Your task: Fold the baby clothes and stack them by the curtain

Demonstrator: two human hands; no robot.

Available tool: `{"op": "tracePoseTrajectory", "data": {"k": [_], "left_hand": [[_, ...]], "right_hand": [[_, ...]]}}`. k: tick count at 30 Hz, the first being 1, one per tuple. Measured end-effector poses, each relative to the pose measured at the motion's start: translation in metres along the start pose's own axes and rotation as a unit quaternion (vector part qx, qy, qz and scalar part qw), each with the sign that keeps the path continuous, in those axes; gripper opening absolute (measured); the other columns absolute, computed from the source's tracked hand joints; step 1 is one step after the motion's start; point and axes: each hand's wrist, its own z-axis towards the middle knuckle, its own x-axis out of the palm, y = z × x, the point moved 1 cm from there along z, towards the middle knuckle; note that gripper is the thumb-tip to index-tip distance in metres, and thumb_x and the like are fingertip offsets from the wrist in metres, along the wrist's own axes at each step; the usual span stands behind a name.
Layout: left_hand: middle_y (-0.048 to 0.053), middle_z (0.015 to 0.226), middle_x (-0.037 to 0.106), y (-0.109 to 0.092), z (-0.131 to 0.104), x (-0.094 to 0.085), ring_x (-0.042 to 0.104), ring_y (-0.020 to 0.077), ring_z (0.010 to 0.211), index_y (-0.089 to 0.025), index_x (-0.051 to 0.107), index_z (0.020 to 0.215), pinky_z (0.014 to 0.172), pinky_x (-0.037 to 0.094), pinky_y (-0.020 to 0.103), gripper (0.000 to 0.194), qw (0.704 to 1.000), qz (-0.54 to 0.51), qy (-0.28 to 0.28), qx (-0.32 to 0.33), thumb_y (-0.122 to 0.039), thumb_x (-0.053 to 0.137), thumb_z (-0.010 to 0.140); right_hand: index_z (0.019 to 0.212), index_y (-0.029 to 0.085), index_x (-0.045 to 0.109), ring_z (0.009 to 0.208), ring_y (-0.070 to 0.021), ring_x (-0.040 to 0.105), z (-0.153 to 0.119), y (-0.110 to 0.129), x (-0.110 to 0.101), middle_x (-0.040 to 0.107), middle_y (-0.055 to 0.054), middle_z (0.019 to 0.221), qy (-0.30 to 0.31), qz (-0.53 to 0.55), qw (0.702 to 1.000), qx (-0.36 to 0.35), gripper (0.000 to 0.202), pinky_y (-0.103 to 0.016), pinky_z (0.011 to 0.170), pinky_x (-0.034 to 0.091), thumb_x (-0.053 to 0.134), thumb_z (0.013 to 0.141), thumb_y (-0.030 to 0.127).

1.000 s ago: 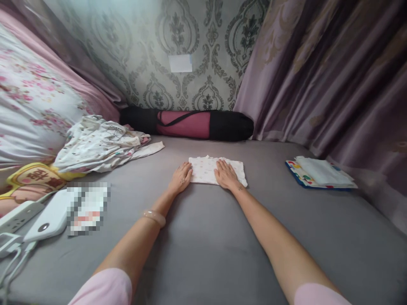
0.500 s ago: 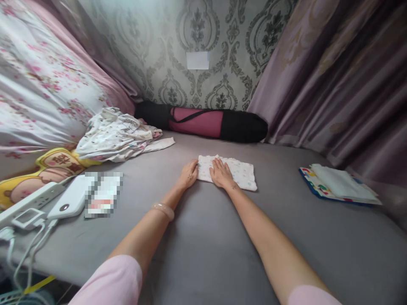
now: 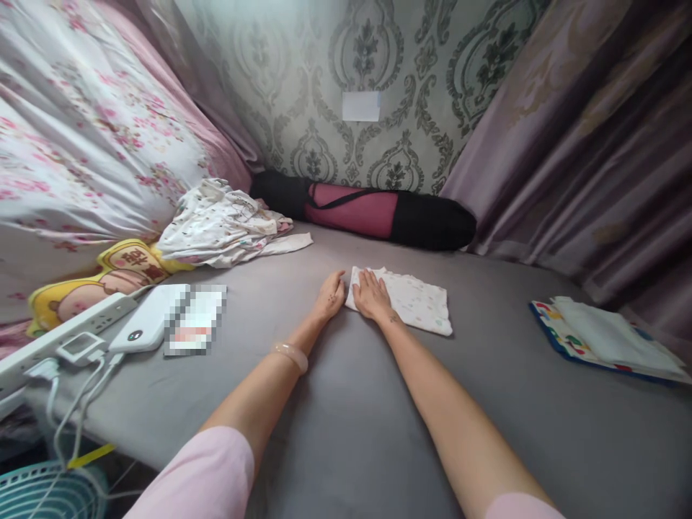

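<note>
From here I look down on a broad grey sheet [image 3: 357,425], mostly smooth with faint creases, that runs back to a wall [image 3: 281,86] papered in grey-green with dark damask scrolls, where a blank white card [image 3: 361,107] is fixed. Mauve curtains [image 3: 530,144] with tan motifs close in the right side, and a white and pink floral cloth [image 3: 97,144] slopes down on the left. A long black and maroon bag [image 3: 354,210] lies along the foot of the wall. Around the middle of the sheet lies a folded white cloth [image 3: 419,299] with small pale prints; my right hand [image 3: 372,294] is spread flat on its left part, grasping nothing, and my left hand [image 3: 329,295] rests just beside its left edge, unclenched, fingers together. To the left I see a heap of printed clothes [image 3: 221,227], a yellow cushion [image 3: 122,270], a power strip [image 3: 81,335], a white power bank [image 3: 151,321] and a blurred-out packet [image 3: 194,321]. Well off to the right lies a colourful folded stack [image 3: 605,335] with white fabric on top. A blue basket [image 3: 48,490] shows below the sheet's near left edge.
</note>
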Motion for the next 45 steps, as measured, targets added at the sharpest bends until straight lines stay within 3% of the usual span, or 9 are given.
{"op": "tracePoseTrajectory", "data": {"k": [4, 11, 17, 22, 25, 27, 35, 41, 45], "left_hand": [[0.013, 0.13, 0.059, -0.003, 0.001, -0.001, 0.053, 0.0218, 0.124, -0.014, 0.054, 0.125, 0.109, 0.038, 0.041, 0.04, 1.0, -0.02, -0.015, -0.013, -0.024, 0.032, 0.094], [0.015, 0.12, 0.063, -0.007, 0.0, -0.008, 0.056, 0.021, 0.117, -0.011, 0.059, 0.114, 0.106, 0.041, 0.036, 0.045, 0.995, -0.058, -0.061, -0.046, -0.033, 0.023, 0.099], [0.013, 0.12, 0.064, -0.004, 0.001, -0.008, 0.057, 0.02, 0.116, -0.014, 0.059, 0.116, 0.106, 0.04, 0.037, 0.043, 0.998, -0.035, -0.033, -0.03, -0.033, 0.024, 0.099], [0.015, 0.139, 0.053, -0.004, -0.003, -0.001, 0.046, 0.0217, 0.131, -0.012, 0.049, 0.133, 0.112, 0.033, 0.037, 0.048, 0.995, 0.061, 0.057, 0.063, -0.037, 0.03, 0.097], [0.012, 0.15, 0.04, -0.007, -0.007, 0.004, 0.034, 0.027, 0.14, -0.016, 0.045, 0.14, 0.116, 0.025, 0.046, 0.051, 0.97, 0.165, 0.143, 0.107, -0.04, 0.035, 0.095], [0.01, 0.152, 0.037, -0.01, -0.009, 0.006, 0.031, 0.0284, 0.142, -0.019, 0.044, 0.141, 0.116, 0.023, 0.049, 0.051, 0.957, 0.212, 0.167, 0.103, -0.04, 0.033, 0.096], [0.009, 0.154, 0.032, -0.015, -0.009, 0.003, 0.028, 0.0274, 0.143, -0.019, 0.039, 0.146, 0.116, 0.022, 0.048, 0.054, 0.946, 0.25, 0.188, 0.089, -0.039, 0.027, 0.097], [0.01, 0.154, 0.033, -0.012, -0.008, 0.004, 0.03, 0.0268, 0.142, -0.02, 0.04, 0.145, 0.115, 0.024, 0.05, 0.054, 0.943, 0.259, 0.187, 0.097, -0.038, 0.028, 0.096], [0.011, 0.154, 0.033, -0.01, -0.008, 0.005, 0.03, 0.027, 0.142, -0.02, 0.039, 0.145, 0.115, 0.024, 0.05, 0.054, 0.94, 0.266, 0.185, 0.105, -0.04, 0.027, 0.097]], "right_hand": [[0.148, 0.003, 0.03, 0.145, -0.0265, 0.018, 0.006, 0.006, -0.005, 0.024, -0.015, 0.157, 0.03, 0.0, 0.999, 0.012, 0.06, -0.045, 0.117, 0.011, 0.022, 0.098, 0.035], [0.147, 0.002, 0.033, 0.146, -0.026, 0.015, 0.013, 0.035, 0.004, 0.024, -0.015, 0.157, 0.007, -0.008, 1.0, -0.001, 0.059, -0.043, 0.117, 0.01, 0.02, 0.098, 0.033], [0.148, 0.004, 0.03, 0.146, -0.0226, 0.015, 0.01, 0.029, 0.002, 0.023, -0.013, 0.158, 0.023, 0.048, 0.998, -0.023, 0.059, -0.04, 0.118, 0.011, 0.019, 0.098, 0.032], [0.15, 0.007, 0.026, 0.147, -0.0204, 0.014, -0.013, -0.004, -0.012, 0.021, -0.011, 0.159, 0.001, 0.066, 0.998, -0.023, 0.06, -0.036, 0.118, 0.01, 0.016, 0.099, 0.036], [0.15, 0.006, 0.027, 0.147, -0.0224, 0.012, -0.037, -0.038, -0.016, 0.02, -0.012, 0.159, 0.009, 0.025, 1.0, -0.01, 0.062, -0.04, 0.118, 0.007, 0.021, 0.098, 0.04], [0.15, 0.007, 0.027, 0.147, -0.0229, 0.013, -0.051, -0.061, -0.018, 0.02, -0.012, 0.159, 0.025, 0.006, 1.0, -0.005, 0.062, -0.041, 0.118, 0.008, 0.021, 0.098, 0.04], [0.151, 0.01, 0.028, 0.146, -0.023, 0.016, -0.085, -0.123, -0.035, 0.023, -0.009, 0.158, 0.026, -0.036, 0.999, 0.013, 0.062, -0.043, 0.118, 0.008, 0.019, 0.097, 0.04], [0.152, 0.009, 0.024, 0.146, -0.0225, 0.017, -0.102, -0.154, -0.038, 0.018, -0.01, 0.16, 0.023, -0.016, 0.996, 0.085, 0.063, -0.041, 0.117, 0.017, 0.017, 0.097, 0.04], [0.148, 0.007, 0.031, 0.142, -0.0235, 0.028, -0.11, -0.163, -0.042, 0.03, -0.014, 0.155, -0.001, -0.016, 0.988, 0.151, 0.059, -0.041, 0.114, 0.021, 0.02, 0.097, 0.035]]}}
